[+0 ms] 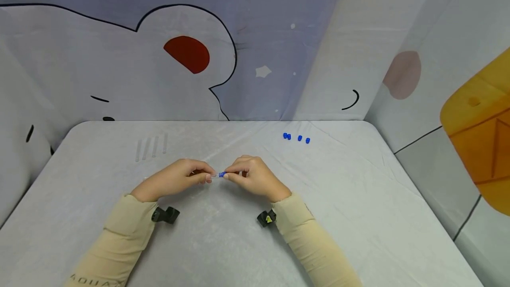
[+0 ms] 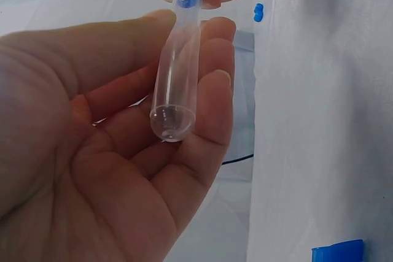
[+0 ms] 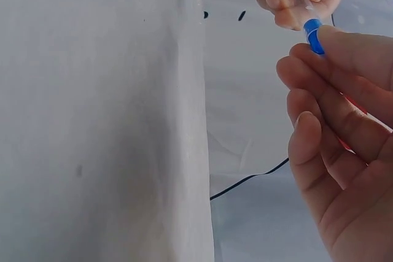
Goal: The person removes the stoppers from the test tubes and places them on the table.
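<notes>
My left hand (image 1: 185, 175) pinches a clear round-bottomed test tube (image 2: 175, 84) between thumb and fingers, its closed end toward my palm in the left wrist view. At the tube's far end is a blue cap (image 3: 313, 35), part of it showing inside the clear mouth. Thumb and fingertips of my right hand (image 1: 253, 175) grip this cap from the other side. Both hands meet above the middle of the table, tube and cap in line between them.
Several clear tubes (image 1: 155, 146) lie side by side at the table's back left. Several loose blue caps (image 1: 300, 138) sit at the back right. Another blue piece (image 2: 339, 252) shows at the left wrist view's lower edge. A printed cloth wall (image 1: 271, 48) stands behind the white table (image 1: 358, 198).
</notes>
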Action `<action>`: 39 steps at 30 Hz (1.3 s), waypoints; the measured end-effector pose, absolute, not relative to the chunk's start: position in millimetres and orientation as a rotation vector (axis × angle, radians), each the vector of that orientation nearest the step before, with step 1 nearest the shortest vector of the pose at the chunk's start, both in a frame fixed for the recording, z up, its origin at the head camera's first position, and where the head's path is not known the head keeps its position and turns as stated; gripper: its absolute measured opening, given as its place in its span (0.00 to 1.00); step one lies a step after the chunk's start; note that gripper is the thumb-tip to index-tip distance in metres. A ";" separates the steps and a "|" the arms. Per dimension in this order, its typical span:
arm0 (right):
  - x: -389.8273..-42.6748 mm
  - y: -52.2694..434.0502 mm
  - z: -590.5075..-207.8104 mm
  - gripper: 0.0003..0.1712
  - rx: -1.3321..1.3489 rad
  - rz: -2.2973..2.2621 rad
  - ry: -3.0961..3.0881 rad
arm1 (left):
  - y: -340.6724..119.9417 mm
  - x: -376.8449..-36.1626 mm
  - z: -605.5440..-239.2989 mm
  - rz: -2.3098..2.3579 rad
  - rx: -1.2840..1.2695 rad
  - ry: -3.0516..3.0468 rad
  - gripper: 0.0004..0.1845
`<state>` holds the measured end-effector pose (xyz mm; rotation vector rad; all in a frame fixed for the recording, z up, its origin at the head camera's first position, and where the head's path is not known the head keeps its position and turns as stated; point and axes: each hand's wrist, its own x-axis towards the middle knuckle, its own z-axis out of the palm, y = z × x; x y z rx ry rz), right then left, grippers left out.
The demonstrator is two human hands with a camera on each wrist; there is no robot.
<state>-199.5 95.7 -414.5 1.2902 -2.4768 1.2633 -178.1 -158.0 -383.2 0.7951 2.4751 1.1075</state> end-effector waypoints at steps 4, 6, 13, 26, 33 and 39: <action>-199.7 95.8 -414.9 0.06 1.301 1.264 -2.468 | -157.3 -177.2 -382.2 1.100 0.805 2.481 0.13; -200.0 96.3 -415.0 0.06 1.321 1.270 -2.462 | -157.4 -177.6 -382.6 1.097 0.825 2.480 0.13; -201.0 97.5 -415.6 0.07 1.386 1.283 -2.473 | -159.1 -179.8 -386.7 1.092 0.879 2.459 0.12; -203.6 99.5 -416.6 0.08 1.380 1.323 -2.529 | -160.1 -179.9 -384.4 1.064 0.906 2.484 0.13; -202.2 97.4 -416.8 0.07 1.215 1.426 -2.593 | -159.6 -179.4 -385.0 1.102 0.852 2.494 0.13; -200.6 96.6 -415.6 0.07 1.070 1.613 -2.612 | -158.9 -177.7 -384.4 1.126 0.811 2.490 0.13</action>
